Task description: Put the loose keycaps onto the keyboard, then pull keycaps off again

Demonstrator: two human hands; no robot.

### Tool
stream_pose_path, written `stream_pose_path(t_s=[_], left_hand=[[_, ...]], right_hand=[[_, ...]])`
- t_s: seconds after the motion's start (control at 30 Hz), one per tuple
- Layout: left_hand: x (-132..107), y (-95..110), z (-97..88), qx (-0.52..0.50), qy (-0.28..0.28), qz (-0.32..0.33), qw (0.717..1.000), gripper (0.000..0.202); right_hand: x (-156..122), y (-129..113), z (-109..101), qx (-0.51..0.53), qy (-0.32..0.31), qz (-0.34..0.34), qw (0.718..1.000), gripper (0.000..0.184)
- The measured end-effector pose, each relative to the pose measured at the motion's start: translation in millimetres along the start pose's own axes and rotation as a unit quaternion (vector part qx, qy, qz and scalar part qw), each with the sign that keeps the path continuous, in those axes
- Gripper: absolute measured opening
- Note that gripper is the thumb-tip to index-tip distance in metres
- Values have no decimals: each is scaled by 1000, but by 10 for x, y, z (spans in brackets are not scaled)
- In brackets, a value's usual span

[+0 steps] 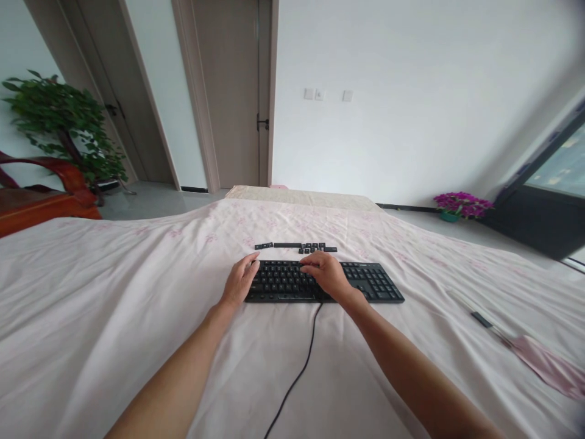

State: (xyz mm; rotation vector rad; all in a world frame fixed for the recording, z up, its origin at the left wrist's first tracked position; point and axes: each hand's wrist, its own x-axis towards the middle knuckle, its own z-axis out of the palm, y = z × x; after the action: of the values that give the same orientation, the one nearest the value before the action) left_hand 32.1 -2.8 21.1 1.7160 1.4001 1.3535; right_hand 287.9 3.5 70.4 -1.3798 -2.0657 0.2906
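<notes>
A black keyboard [278, 279] lies flat on a pale pink cloth, with bare key sockets along its near edge. My left hand [241, 277] grips its upper left corner, thumb on top and fingers along the outer side. Over the keyboard's far row, right of its middle, my right hand [323, 271] has thumb and forefinger pinched together; whatever is between the tips is too small to make out. Just beyond the keyboard lie loose black keycaps: several small ones [264, 246] at left, a long space bar [287, 245], and more keycaps [313, 247] at right.
The keyboard's cable [299, 372] runs toward me over the cloth [150, 341]. To the right lies a thin stick with a black sleeve [481, 319] and pink fabric [548, 367]. A wooden chair [68, 195], a leafy plant [59, 116] and purple flowers [464, 205] stand beyond.
</notes>
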Motion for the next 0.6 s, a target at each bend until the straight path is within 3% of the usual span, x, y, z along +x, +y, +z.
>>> stream_pose_path(t_s=[0.13, 0.6], left_hand=[[24, -135, 40, 85, -46, 28, 995, 45], [19, -239, 67, 132, -56, 53, 988, 42]], right_hand=[[-177, 158, -20, -48, 1, 11, 999, 14], [-404, 4, 67, -111, -23, -57, 992, 14]])
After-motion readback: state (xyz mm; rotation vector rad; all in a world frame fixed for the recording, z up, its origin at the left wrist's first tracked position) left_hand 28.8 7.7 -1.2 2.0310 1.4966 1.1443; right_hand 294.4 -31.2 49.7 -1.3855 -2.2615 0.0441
